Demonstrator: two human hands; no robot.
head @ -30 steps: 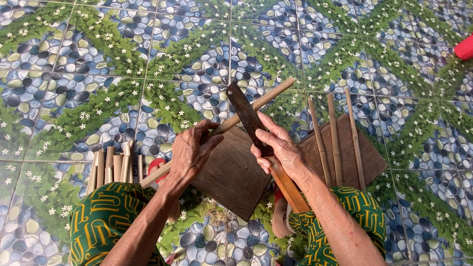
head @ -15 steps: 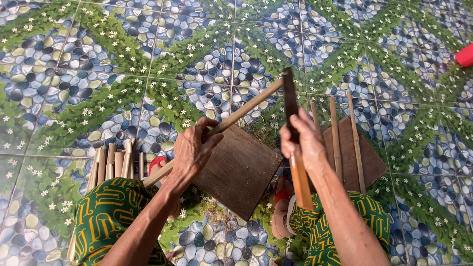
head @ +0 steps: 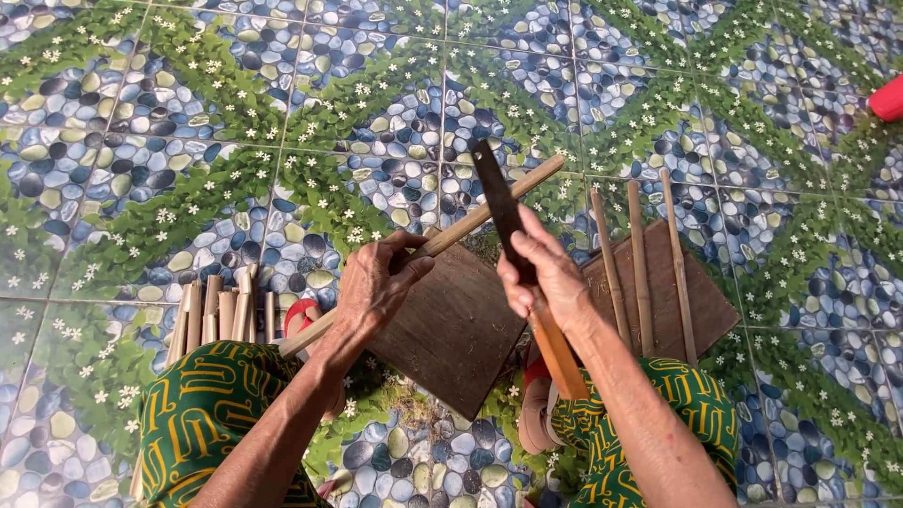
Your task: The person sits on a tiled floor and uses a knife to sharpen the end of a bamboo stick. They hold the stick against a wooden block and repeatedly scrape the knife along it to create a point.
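A long, pale bamboo stick [head: 470,224] is gripped in the left hand [head: 376,287], the fingers curled tightly round its middle; its long axis runs diagonally, from low at the person's left knee up and away to the right, across a dark brown square wooden board [head: 451,329] lying on the floor. A dark-bladed chopping knife with an orange-brown wooden handle [head: 503,212] is held upright in the right hand [head: 541,282], the fingers wrapped closed about the top of the handle. The blade stands just beside the stick's far part, crossing it as seen from above; whether the edge touches the bamboo cannot be told. Three thin split bamboo strips [head: 640,263] are laid side by side on a second brown board [head: 710,310] to the right. A bundle of short cut bamboo pieces [head: 221,310] lies at the left. No packages, labels or signs are seen; only a red object [head: 889,97] shows at the upper right edge.
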